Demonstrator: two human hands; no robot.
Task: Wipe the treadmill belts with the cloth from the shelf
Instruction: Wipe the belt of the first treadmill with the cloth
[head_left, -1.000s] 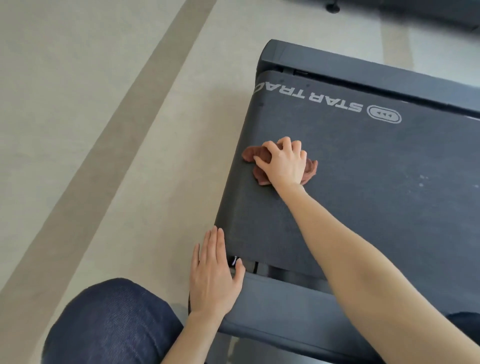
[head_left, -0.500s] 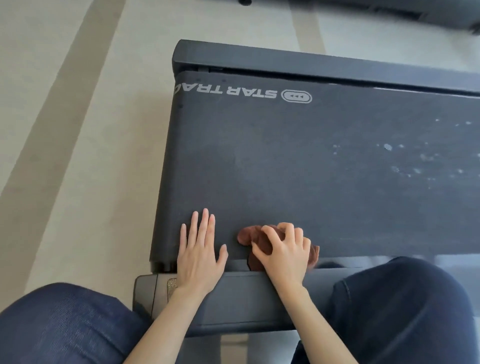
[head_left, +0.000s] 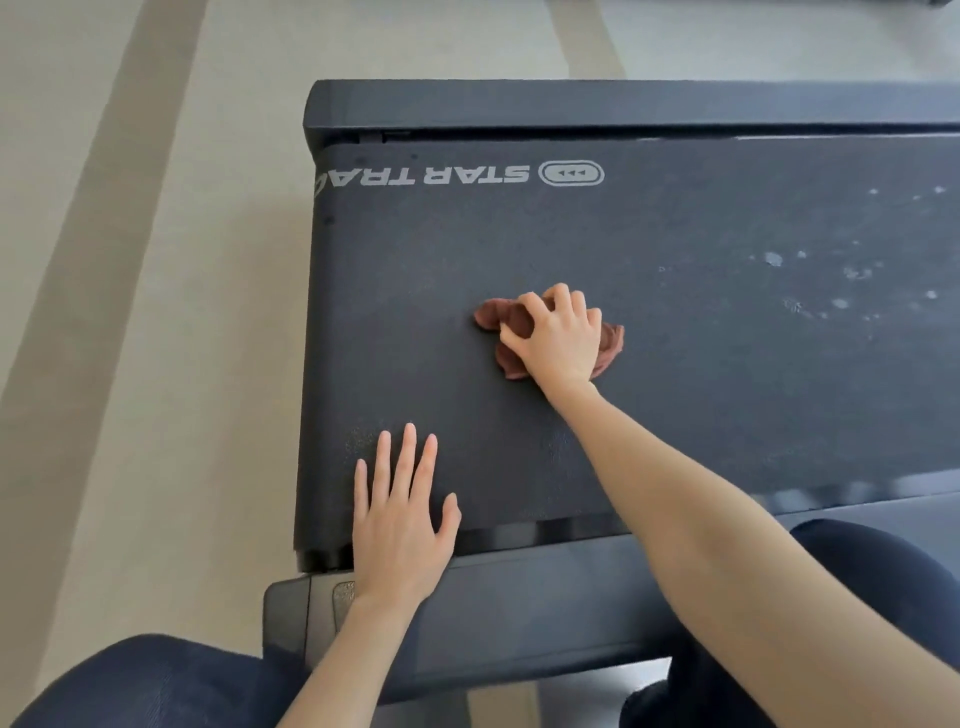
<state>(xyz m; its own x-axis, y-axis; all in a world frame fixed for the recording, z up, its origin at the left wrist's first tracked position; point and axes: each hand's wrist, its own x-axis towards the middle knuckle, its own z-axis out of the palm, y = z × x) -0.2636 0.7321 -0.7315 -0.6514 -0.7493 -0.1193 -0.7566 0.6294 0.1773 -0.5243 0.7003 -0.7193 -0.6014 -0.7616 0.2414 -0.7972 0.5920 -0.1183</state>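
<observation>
A dark treadmill belt with a grey STAR TRAC logo fills the middle of the view. A crumpled reddish-brown cloth lies on the belt's middle, and my right hand presses down on it with curled fingers gripping it. My left hand rests flat near the belt's near left corner, fingers spread, holding nothing. White dusty specks mark the belt to the right of the cloth.
The belt's dark side rails run along the far edge and the near edge. Pale floor with a darker stripe lies to the left. My knees in dark trousers frame the near rail.
My right hand has pushed the cloth from the belt's near edge out to its middle. My left hand stays flat at the near left corner.
</observation>
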